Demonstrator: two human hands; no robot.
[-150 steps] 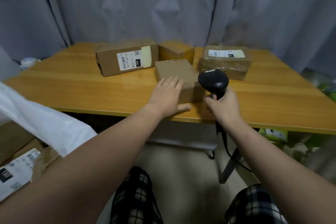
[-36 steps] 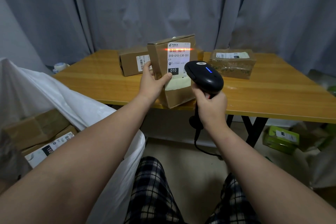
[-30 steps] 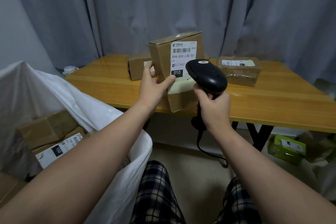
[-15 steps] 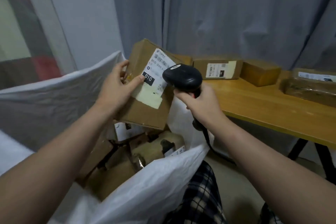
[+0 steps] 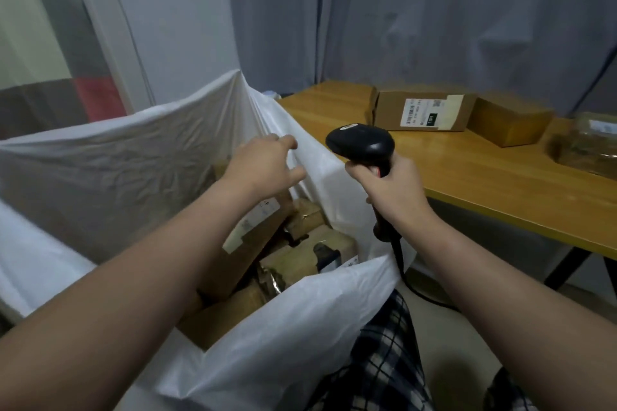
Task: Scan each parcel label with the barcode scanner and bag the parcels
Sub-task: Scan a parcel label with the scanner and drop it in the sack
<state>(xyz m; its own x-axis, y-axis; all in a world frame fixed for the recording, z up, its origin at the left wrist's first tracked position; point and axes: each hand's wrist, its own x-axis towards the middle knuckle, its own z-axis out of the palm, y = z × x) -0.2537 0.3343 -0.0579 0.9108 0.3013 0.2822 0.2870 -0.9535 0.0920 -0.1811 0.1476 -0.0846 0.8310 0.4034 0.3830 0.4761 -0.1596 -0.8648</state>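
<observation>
A large white bag stands open on my left and holds several brown parcels. The labelled parcel lies tilted inside it, partly hidden under my left forearm. My left hand hovers over the bag's mouth with its fingers spread and nothing in them. My right hand grips the handle of the black barcode scanner, whose cable hangs down. On the wooden table stand a labelled brown box, a plain small box and a plastic-wrapped parcel at the right edge.
Grey curtains hang behind the table. The table's black leg stands at the right. My checked trousers fill the bottom of the view beside the bag.
My left hand has let go of the labelled parcel, which now lies in the bag. The hand stays open above it. The scanner hand has barely moved.
</observation>
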